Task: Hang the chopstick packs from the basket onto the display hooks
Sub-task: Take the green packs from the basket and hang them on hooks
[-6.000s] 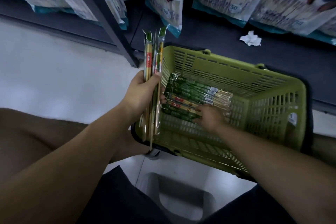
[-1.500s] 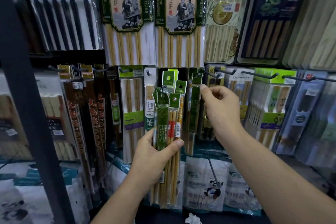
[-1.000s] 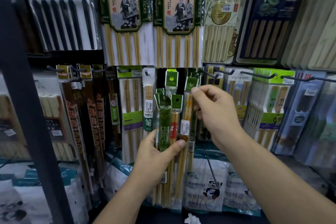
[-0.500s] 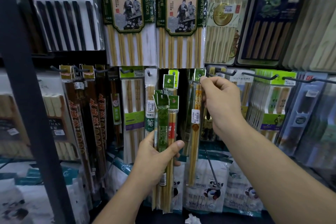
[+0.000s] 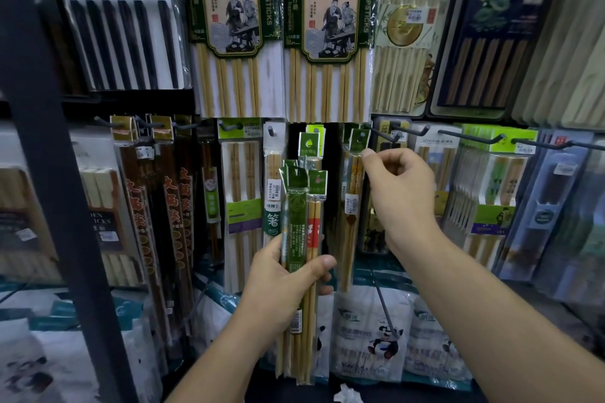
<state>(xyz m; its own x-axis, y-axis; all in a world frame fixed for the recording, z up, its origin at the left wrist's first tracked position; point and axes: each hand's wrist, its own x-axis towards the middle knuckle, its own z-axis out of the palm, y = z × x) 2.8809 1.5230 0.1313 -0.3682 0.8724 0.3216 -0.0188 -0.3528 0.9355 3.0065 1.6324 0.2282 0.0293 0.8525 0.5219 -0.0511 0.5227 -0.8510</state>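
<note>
The left hand (image 5: 288, 281) is nearest, clamped round the middle of a bundle (image 5: 299, 239) of slim chopstick packs, thumb across the front and fingers behind. It holds them upright with their green headers on top, probably so that each punched hole faces the rack and the next pack can be drawn off the top without turning it. The bundle stands clear of the rack, in front of the goods already hanging.

Further out and higher, the right hand (image 5: 399, 186) has its fingers curled and its thumb tip against the right edge of a single pack (image 5: 353, 199), just under that pack's header (image 5: 359, 140). Whether it pinches the pack or merely touches it cannot be told. The pack hangs straight down, its header level with the row of hooks (image 5: 468, 137) (whether the hole sits fully over a hook is too small to read), which suggests that the hand is there to steady it.

Behind, big packs (image 5: 229, 36) fill the tier above. The basket is out of view, so what remains in it is unknown.
</note>
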